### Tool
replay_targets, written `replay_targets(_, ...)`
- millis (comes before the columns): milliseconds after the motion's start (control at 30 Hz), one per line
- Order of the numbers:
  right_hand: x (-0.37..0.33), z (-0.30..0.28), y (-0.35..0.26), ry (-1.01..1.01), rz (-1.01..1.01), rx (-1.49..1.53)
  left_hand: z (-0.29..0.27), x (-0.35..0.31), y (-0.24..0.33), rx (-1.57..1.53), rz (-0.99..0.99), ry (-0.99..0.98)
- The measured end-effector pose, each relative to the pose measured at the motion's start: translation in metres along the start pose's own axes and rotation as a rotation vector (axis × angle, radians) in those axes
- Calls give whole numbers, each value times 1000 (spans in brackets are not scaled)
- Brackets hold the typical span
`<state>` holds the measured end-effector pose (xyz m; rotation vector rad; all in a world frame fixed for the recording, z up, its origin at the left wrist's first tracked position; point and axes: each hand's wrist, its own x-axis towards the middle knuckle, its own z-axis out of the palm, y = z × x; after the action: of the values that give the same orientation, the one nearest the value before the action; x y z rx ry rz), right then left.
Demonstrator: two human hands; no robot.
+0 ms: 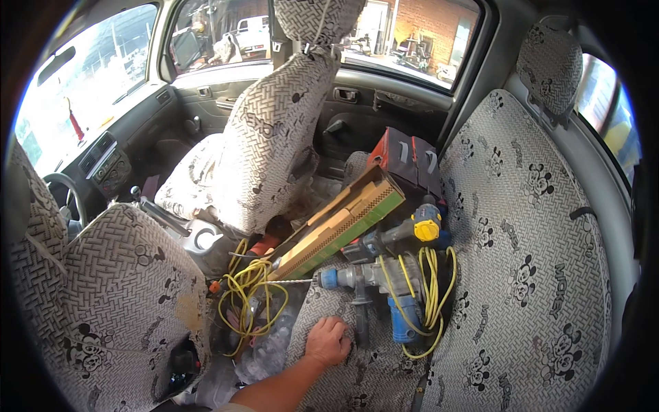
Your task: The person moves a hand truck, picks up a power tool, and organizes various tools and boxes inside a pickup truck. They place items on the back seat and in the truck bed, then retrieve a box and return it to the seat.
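Note:
My left hand (328,341) rests on the patterned rear seat cushion (309,371) with its fingers curled in, and nothing shows in them. Just right of it lies a rotary hammer drill (367,278), grey and blue, with a black side handle (362,319) close to my fingers. Its long bit (292,281) points left, and a yellow cord (431,288) is looped over its rear. Behind it lies a second power tool (391,237) with a yellow end. My right hand is out of view.
A long open cardboard box (336,220) leans across behind the drill. Beyond it stands a red and black bag (408,161). More yellow cord (247,295) tangles over plastic bags (264,353) in the footwell, beside a grey jug (206,240). Front seats (137,288) and the rear backrest (522,226) enclose the space.

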<state>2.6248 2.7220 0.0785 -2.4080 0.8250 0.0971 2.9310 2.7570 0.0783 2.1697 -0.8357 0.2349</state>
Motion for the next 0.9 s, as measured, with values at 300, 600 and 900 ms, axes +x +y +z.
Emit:
replay_targets(300, -6, 13, 7, 63, -24, -11, 1, 1, 0, -4, 15, 14)
replay_targets(600, -3, 17, 11, 2, -1, -2, 3, 3, -2, 14, 26, 21)
replay_targets(900, -4, 24, 19, -10, -15, 14, 3, 2, 0, 25, 12, 0)
